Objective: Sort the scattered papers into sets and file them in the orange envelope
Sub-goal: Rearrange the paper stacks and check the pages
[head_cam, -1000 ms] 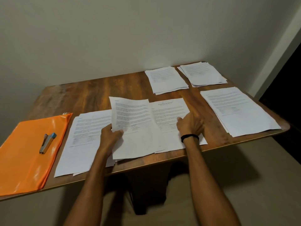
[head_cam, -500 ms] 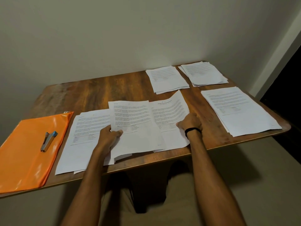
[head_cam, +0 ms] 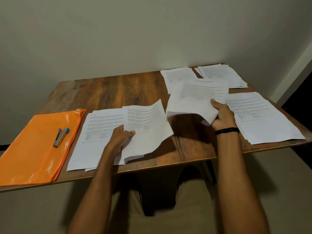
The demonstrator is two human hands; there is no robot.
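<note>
The right hand (head_cam: 222,115) is now lifting a small bundle of white printed sheets (head_cam: 194,98) clear of the brown wooden table (head_cam: 109,92). Half a second earlier that bundle was still lying flat at the front edge. Its thumb is lying on top and its fingers are curling underneath, pinching the near edge. The left hand (head_cam: 120,137) is pinching a curling white sheet (head_cam: 148,125) over the front-left paper pile (head_cam: 94,132), as before.

The bundle is likely heading for one of the sorted piles: two at the far right (head_cam: 177,75) (head_cam: 221,75) and one nearer (head_cam: 263,119). So sorting is still going on and filing is not yet starting.

The glossy orange plastic envelope (head_cam: 33,149) is lying flat at the table's left end, with a grey, blue-tipped stapler (head_cam: 61,136) resting on it.

The print is too small and blurred to read, and no brand or label is showing.
</note>
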